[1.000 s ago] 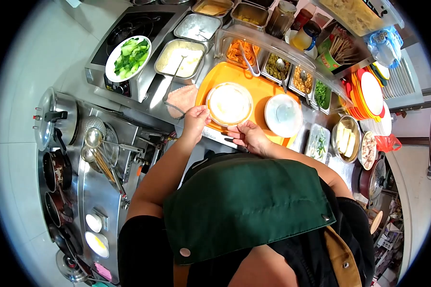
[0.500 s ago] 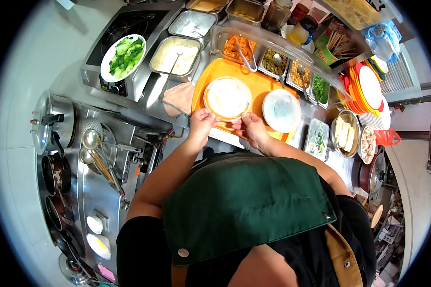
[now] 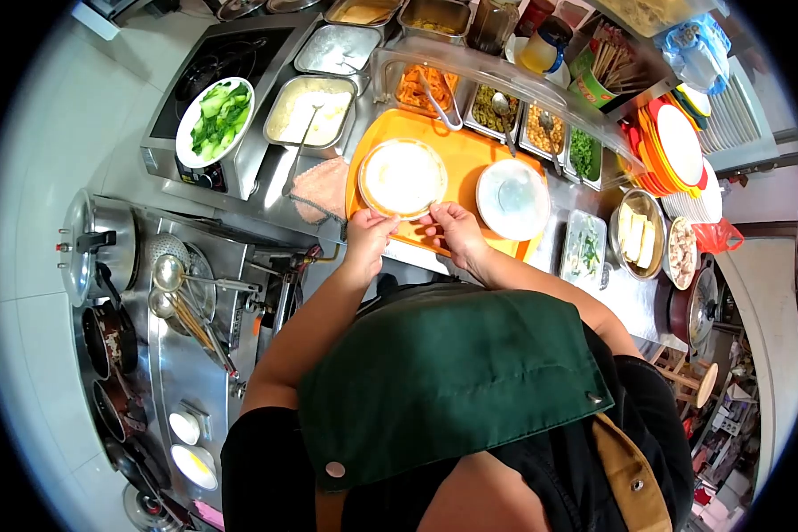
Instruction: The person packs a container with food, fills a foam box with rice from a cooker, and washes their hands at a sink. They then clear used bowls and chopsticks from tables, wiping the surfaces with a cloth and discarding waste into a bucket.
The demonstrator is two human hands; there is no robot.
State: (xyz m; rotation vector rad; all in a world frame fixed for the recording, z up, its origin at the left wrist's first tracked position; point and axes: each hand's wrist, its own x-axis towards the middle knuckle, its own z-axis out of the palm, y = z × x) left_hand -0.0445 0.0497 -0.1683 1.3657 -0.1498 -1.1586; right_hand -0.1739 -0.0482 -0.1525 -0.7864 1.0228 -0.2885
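A round white bowl (image 3: 403, 178), its top washed out by glare, sits on the orange tray (image 3: 458, 157). At its near left rim, my left hand (image 3: 370, 238) is closed, thumb and fingers pinching the edge. My right hand (image 3: 457, 232) pinches the near right rim in the same way, its other fingers curled beneath. Whether the bowl wears a clear lid is hard to see in the glare. To the right on the tray stands a second round bowl with a translucent lid (image 3: 512, 199), apart from the first.
Left of the tray lie a pink cloth (image 3: 320, 189) and a metal pan with a spoon (image 3: 310, 111). A plate of green vegetables (image 3: 215, 122) rests by the cooktop. Behind are shredded orange food (image 3: 424, 87) with tongs and several topping pans. A lidded plastic box (image 3: 583, 247) stands right.
The view has shifted slightly, so the counter appears a little further left. Both hands stay at the bowl's near rim, with the right hand turned slightly more upright.
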